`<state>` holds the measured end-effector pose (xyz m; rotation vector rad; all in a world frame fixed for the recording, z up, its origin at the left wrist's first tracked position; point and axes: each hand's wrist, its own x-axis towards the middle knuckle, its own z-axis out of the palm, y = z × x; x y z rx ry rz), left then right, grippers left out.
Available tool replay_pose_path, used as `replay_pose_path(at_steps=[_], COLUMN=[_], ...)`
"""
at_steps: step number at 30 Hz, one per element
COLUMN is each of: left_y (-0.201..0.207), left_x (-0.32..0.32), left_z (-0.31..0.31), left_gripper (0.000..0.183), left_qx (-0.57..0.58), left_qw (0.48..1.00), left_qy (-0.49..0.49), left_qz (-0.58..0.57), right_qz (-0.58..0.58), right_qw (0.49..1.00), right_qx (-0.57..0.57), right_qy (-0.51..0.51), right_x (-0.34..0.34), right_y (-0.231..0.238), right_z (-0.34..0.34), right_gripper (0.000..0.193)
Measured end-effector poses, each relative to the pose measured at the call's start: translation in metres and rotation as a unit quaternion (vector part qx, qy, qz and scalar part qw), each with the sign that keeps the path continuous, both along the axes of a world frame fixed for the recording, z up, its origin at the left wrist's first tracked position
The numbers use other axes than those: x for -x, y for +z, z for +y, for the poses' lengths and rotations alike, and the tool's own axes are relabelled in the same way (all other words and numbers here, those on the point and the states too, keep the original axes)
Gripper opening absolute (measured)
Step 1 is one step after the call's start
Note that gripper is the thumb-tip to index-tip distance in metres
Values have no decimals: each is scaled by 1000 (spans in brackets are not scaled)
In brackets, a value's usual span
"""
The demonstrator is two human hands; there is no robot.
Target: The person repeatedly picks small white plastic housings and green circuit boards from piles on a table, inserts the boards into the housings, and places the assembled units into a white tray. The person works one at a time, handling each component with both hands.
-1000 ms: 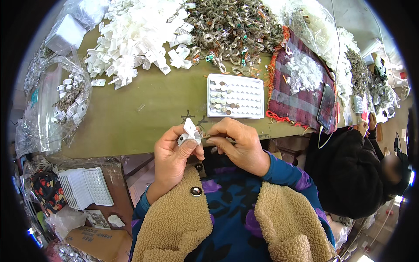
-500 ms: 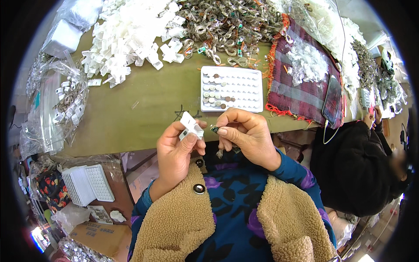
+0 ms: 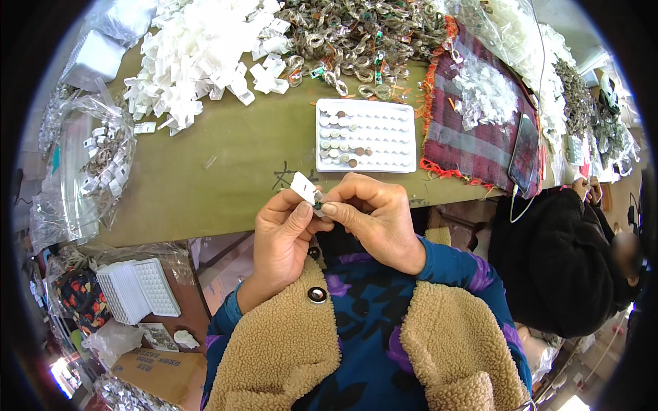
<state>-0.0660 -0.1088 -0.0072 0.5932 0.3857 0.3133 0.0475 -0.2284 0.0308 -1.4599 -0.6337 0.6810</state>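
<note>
Between the fingertips and thumb of my left hand [image 3: 277, 240] is a small white plastic housing [image 3: 302, 186], its flap standing up. My right hand [image 3: 373, 218] pinches a tiny green circuit board [image 3: 318, 205] right at the housing's opening. Fingers cover most of the board, so I cannot tell how far inside it sits. Both hands meet just over the table's near edge. Beyond them lies a white dimpled tray [image 3: 394, 162] with several round silver and brown button cells [image 3: 336, 152] in its left part.
White housings [image 3: 192, 61] are heaped at the back left, beside piled coiled wires [image 3: 363, 34]. Clear plastic pieces [image 3: 483, 92] lie on a plaid cloth [image 3: 449, 147], with a cabled phone [image 3: 524, 154] at its edge. A filled plastic bag [image 3: 68, 181] lies left. Another person [image 3: 548, 267] sits right.
My right hand has moved left and slightly down, bringing the circuit board from beside the white housing up to its opening. The housing has turned a little in my left hand.
</note>
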Motion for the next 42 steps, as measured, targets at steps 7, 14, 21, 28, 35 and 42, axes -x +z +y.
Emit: replay_pose_path(at_steps=[7,14,21,28,35,42], left_y=[-5,7,12,14,14,11], left_x=[-1,1,-6,-6,-6,1], left_z=[0,-9,-4,-8,-10,-4], left_gripper=[21,23,21,21,20,34], left_qx=[15,-151,-182,-275,-317,38], left_qw=[999,985,979,957,941,995], left_qy=[9,84,83,74,81,-43], left_qz=[-37,4,-50,-59,-87,-87], right_qz=[-425,-488,-181,-259,-103,245], right_qw=[903,866,983,966,993,964], right_qx=[-41,-107,10,7,54,65], right_qy=[-36,10,26,-12,27,78], right_x=[-4,-10,0,-2,-5,-5], right_y=[-8,-7,16,9,7,9], right_z=[8,10,-13,-15,-16,-21], right_gripper=[26,27,20,14,8,9])
